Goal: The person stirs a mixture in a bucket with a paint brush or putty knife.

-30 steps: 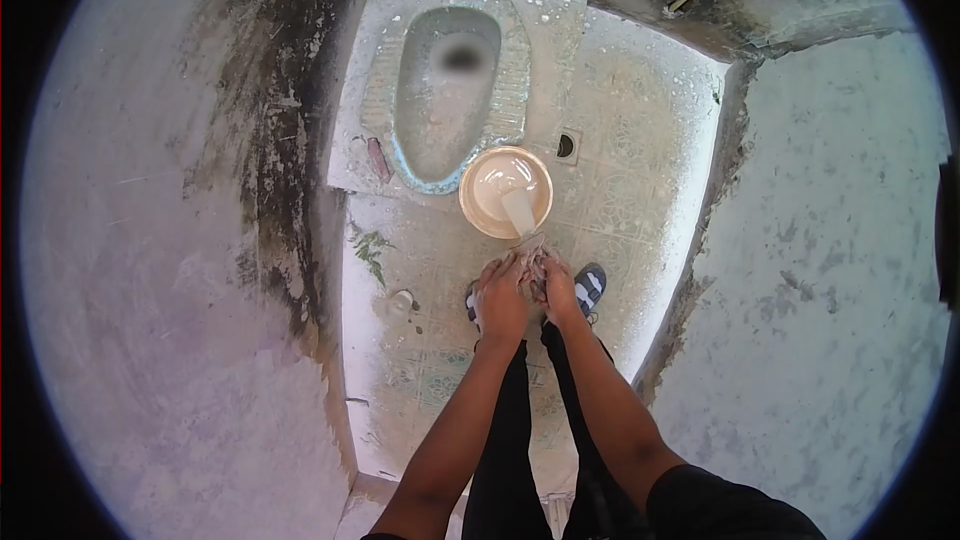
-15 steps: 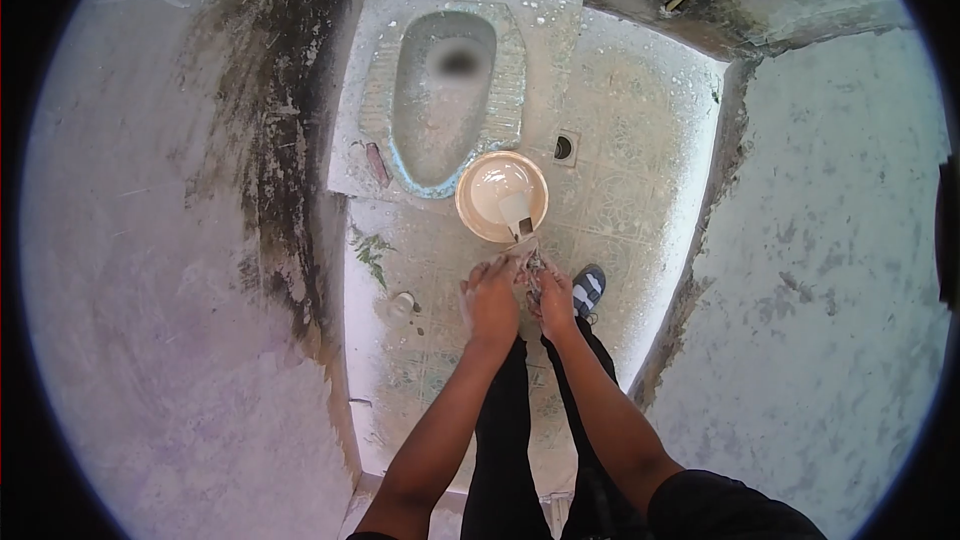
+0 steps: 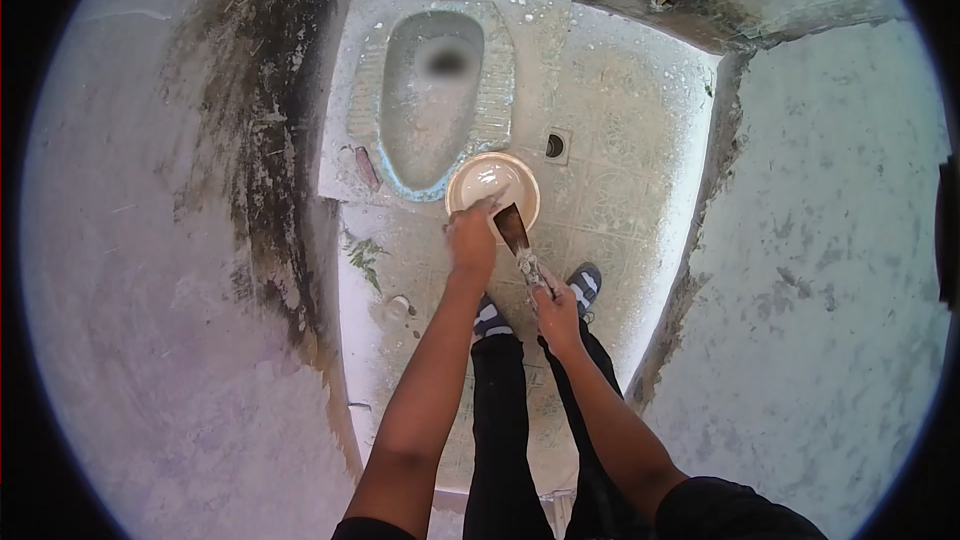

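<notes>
My right hand (image 3: 556, 302) is closed around the handle of a putty knife (image 3: 513, 228), which is smeared with pale paste. The blade looks brown and points up and left, overlapping the near right rim of a bucket (image 3: 533, 214). Inside the bucket is a glossy off-white paste (image 3: 487, 178). At the bucket's near left rim is my left hand (image 3: 472, 238), with its fingers stretched over the paste beside the blade; part of the fingers is blurred.
A squat toilet (image 3: 430, 120) lies just beyond the bucket, with a floor drain (image 3: 556, 146) to its right. Green leaves (image 3: 365, 258) and a small pale cup (image 3: 397, 308) are on the left floor. Rough walls rise on both sides; my sandalled feet (image 3: 586, 283) stand near the bucket.
My left hand has left the putty knife's handle and moved up and left over the bucket. The blade, pale before, now shows brown.
</notes>
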A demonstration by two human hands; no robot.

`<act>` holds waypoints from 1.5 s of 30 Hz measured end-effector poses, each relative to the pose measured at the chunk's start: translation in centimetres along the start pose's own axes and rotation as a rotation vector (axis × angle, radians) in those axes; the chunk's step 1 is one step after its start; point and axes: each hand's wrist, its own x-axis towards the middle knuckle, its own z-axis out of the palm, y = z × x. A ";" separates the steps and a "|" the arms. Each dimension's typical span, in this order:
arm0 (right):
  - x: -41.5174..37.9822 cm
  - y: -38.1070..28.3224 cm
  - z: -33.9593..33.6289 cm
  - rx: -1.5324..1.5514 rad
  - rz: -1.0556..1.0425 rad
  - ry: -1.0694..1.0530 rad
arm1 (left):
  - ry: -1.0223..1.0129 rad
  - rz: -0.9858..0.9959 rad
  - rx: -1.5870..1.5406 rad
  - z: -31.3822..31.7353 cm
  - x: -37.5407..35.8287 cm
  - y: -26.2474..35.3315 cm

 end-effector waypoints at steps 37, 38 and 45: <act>1.1 2.9 0.9 -0.077 0.201 -0.057 | -0.217 -0.034 0.195 0.0 -2.1 1.2; 1.3 2.5 0.9 -0.072 0.201 -0.056 | -0.218 -0.031 0.198 -0.4 -2.7 1.4; 2.1 2.3 0.6 -0.138 0.020 -0.049 | -0.075 0.088 0.174 0.4 -4.9 0.0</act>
